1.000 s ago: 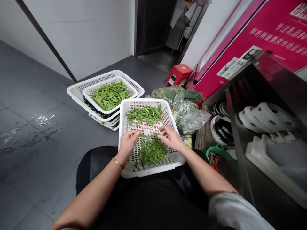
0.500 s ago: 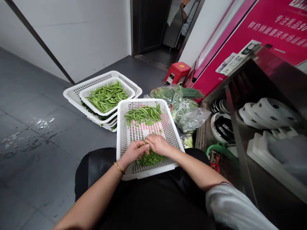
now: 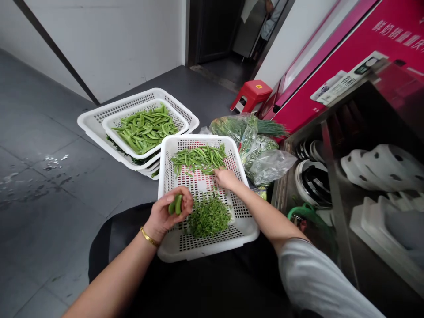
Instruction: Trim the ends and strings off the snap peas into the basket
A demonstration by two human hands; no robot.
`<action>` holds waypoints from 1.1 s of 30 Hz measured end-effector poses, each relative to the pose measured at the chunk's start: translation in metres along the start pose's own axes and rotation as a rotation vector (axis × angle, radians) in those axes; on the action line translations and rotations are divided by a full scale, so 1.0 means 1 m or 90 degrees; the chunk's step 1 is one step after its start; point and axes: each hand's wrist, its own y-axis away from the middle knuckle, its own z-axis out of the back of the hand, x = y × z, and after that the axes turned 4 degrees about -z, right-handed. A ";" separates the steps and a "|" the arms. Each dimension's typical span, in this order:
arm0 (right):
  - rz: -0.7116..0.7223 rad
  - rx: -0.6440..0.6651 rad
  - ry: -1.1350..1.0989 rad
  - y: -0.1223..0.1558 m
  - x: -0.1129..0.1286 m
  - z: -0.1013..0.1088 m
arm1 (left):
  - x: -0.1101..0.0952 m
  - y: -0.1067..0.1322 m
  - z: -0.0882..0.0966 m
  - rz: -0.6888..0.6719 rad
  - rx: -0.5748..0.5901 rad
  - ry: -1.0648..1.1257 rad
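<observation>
A white perforated basket (image 3: 243, 229) rests on my lap. Green pea pods (image 3: 200, 158) lie in its far part, and a heap of thin green trimmings (image 3: 210, 216) lies in the near part. My left hand (image 3: 170, 210), palm up with curled fingers, holds a couple of pea pods (image 3: 175, 205) over the basket's left side. Toward the right edge of the pod pile reaches my right hand (image 3: 225, 177), its fingertips pinched together at a pod there. The fingers partly cover that pod.
Stacked white baskets (image 3: 88, 121) on the floor at the left hold more pods (image 3: 145, 130). Bagged greens (image 3: 261, 150) lie to the right, before a red stool (image 3: 253, 93). A metal shelf (image 3: 338, 198) with white containers stands at the right. Water spots the floor at left.
My hands were together over the trimmings and have parted. The left moved left and turned palm up with pods showing; the right moved forward to the pod pile. The view shifted slightly.
</observation>
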 end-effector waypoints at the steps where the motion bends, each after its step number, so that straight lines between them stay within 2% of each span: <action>1: -0.022 -0.011 0.005 -0.013 0.001 -0.002 | 0.003 -0.001 -0.001 0.032 -0.004 -0.011; 3: -0.035 -0.009 0.009 -0.030 0.004 -0.005 | 0.009 -0.005 -0.002 0.079 -0.037 -0.043; 5: -0.030 -0.003 0.012 -0.030 0.009 -0.006 | 0.014 -0.008 -0.001 0.111 -0.088 -0.079; 8: -0.015 -0.009 0.010 -0.001 0.022 0.000 | 0.022 -0.013 0.005 0.131 -0.192 -0.175; 11: 0.042 -0.060 -0.054 0.046 0.046 0.008 | 0.032 -0.014 0.008 0.076 -0.250 -0.322; 14: 0.087 -0.150 -0.175 0.085 0.068 0.011 | 0.038 -0.011 0.008 0.021 -0.206 -0.363; 18: 0.155 -0.239 -0.371 0.108 0.073 0.006 | 0.034 -0.002 0.004 0.068 -0.153 -0.237; 20: 0.223 -0.279 -0.371 0.113 0.072 0.002 | 0.032 0.001 0.002 0.101 -0.127 -0.182; 22: 0.297 -0.297 -0.301 0.118 0.075 0.000 | 0.032 0.004 -0.001 0.133 -0.090 -0.148; 25: 0.373 -0.261 -0.269 0.125 0.080 0.004 | 0.033 0.007 -0.004 0.185 -0.012 -0.139; 27: 0.346 -0.224 -0.383 0.127 0.072 0.011 | 0.032 0.007 -0.005 0.202 0.040 -0.152; 29: 0.230 -0.250 -0.539 0.126 0.055 0.020 | 0.029 0.008 -0.006 0.201 0.058 -0.164; 31: 0.099 -0.337 -0.612 0.125 0.037 0.028 | 0.027 0.006 -0.005 0.178 0.024 -0.168; 33: 0.071 -0.400 -0.542 0.125 0.030 0.031 | 0.026 0.005 -0.004 0.141 -0.032 -0.160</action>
